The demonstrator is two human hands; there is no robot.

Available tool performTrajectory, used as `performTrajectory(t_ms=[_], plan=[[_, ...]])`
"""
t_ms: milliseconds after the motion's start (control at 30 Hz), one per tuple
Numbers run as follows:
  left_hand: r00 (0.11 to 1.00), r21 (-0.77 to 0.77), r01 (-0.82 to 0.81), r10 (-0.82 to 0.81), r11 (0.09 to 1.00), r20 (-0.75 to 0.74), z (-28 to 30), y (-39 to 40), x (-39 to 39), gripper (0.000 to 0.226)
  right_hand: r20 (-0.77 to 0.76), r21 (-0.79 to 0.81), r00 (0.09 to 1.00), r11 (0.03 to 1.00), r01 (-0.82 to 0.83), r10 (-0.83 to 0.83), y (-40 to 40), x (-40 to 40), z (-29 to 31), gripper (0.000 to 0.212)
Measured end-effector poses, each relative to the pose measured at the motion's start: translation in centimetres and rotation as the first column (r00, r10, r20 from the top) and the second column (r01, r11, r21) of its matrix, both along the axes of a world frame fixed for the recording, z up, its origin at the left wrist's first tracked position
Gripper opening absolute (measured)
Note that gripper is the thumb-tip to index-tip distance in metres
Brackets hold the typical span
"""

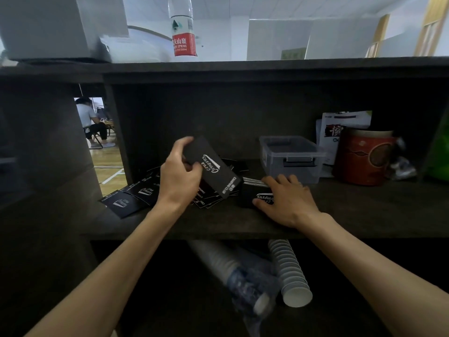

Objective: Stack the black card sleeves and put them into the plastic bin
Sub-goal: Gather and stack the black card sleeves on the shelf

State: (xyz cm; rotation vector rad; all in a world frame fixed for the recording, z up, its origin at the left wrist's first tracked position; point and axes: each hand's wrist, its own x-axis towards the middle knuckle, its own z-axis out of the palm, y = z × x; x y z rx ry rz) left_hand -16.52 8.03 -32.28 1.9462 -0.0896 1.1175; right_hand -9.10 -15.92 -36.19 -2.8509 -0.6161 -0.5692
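The left hand [179, 173] is gripping one black card sleeve [213, 166] at its far-left end, with the thumb and fingers curled around the edge, and is holding it lifted above the shelf board [364, 210], tilted so that its white lettering is facing the camera. The right hand [284, 198] is lying on a small stack of sleeves [252, 195] just right of the lifted one; its fingers are spread and nearly straight, pressing down on the top of the stack, and the thumb is resting against the near edge (I cannot tell how many sleeves are in this stack). More loose black sleeves [131, 198] are lying scattered on the board to the left and under the left hand, overlapping each other, some reaching to the left near corner of the board.

The clear plastic bin [291, 156] is standing on the same board, farther back and to the right of the right hand, near it but not touching it; nothing dark is showing through its walls. Just right of the bin a red round tin [364, 159] is standing, and behind them a white paper bag [340, 127] is leaning against the back wall.

On top of the shelf a water bottle [183, 32] with a red label is standing. Below the board, two stacks of white paper cups [289, 271] are lying on their sides, one of them in a plastic wrap.
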Motion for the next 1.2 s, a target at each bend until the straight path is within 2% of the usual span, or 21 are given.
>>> performTrajectory(t_ms=[67, 133, 267, 400, 567, 700, 767, 833, 900, 967, 1000, 1100, 1200], plan=[[0.993, -0.137, 0.069, -0.08, 0.988, -0.082, -0.9, 0.0, -0.1, 0.049, -0.019, -0.002, 1.0, 1.0, 0.005, -0.005, 0.0, 0.0, 0.1, 0.07], [0.983, -0.163, 0.068, -0.094, 0.984, -0.156, -2.4, -0.5, -0.1, 0.047, -0.034, -0.009, 0.999, 1.0, 0.014, -0.014, 0.1, -0.1, 0.3, 0.071], [0.983, -0.076, -0.024, 0.009, 0.997, -0.186, -4.6, -2.1, 0.3, 0.04, -0.078, -0.021, 0.997, 1.0, -0.002, 0.0, -0.1, -0.2, 0.6, 0.073], [0.976, 0.029, -0.069, 0.073, 0.997, -0.204, -5.1, -4.3, 0.6, 0.037, -0.188, -0.021, 0.982, 0.999, -0.035, 0.031, -0.5, 0.0, 1.4, 0.076], [0.936, 0.297, -0.174, 0.252, 0.939, -0.246, -5.2, -6.5, 0.7, 0.027, -0.325, 0.021, 0.943, 0.997, -0.072, 0.075, -1.0, 0.9, 2.5, 0.072], [0.877, 0.613, -0.219, 0.429, 0.759, -0.217, -5.5, -8.0, 0.9, 0.03, -0.256, -0.037, 0.966, 0.999, -0.04, 0.029, -0.4, 1.0, 2.2, 0.073], [0.885, 0.683, -0.227, 0.44, 0.694, -0.152, -5.3, -8.2, 1.0, 0.034, -0.2, -0.067, 0.98, 0.997, -0.031, 0.016, -0.2, 0.9, 1.7, 0.075], [0.907, 0.667, -0.208, 0.396, 0.715, -0.141, -4.9, -7.3, 1.7, 0.038, -0.122, -0.087, 0.993, 0.996, -0.011, 0.001, -0.2, 0.8, 1.0, 0.078], [0.929, 0.569, -0.148, 0.31, 0.809, -0.2, -4.3, -5.8, 3.0, 0.036, -0.035, -0.08, 0.999, 0.997, 0.0, -0.003, -0.1, 0.7, 0.3, 0.077], [0.937, 0.479, -0.067, 0.22, 0.875, -0.27, -3.6, -4.4, 4.7, 0.024, 0.022, -0.065, 1.0, 0.998, 0.004, -0.002, 0.0, 0.6, -0.2, 0.075], [0.93, 0.501, -0.039, 0.215, 0.865, -0.299, -3.3, -4.0, 5.6, 0.021, 0.038, -0.059, 0.999, 0.998, 0.005, -0.003, 0.0, 0.7, -0.3, 0.074], [0.849, 0.671, -0.019, 0.366, 0.741, -0.38, -3.3, -3.7, 7.7, 0.04, 0.044, -0.041, 0.999, 0.999, 0.007, -0.005, -0.1, 0.8, -0.5, 0.075], [0.814, 0.72, -0.073, 0.459, 0.69, -0.357, -3.8, -3.8, 8.7, 0.047, 0.048, -0.043, 0.999, 0.999, 0.005, -0.003, -0.1, 0.7, -0.6, 0.075]])
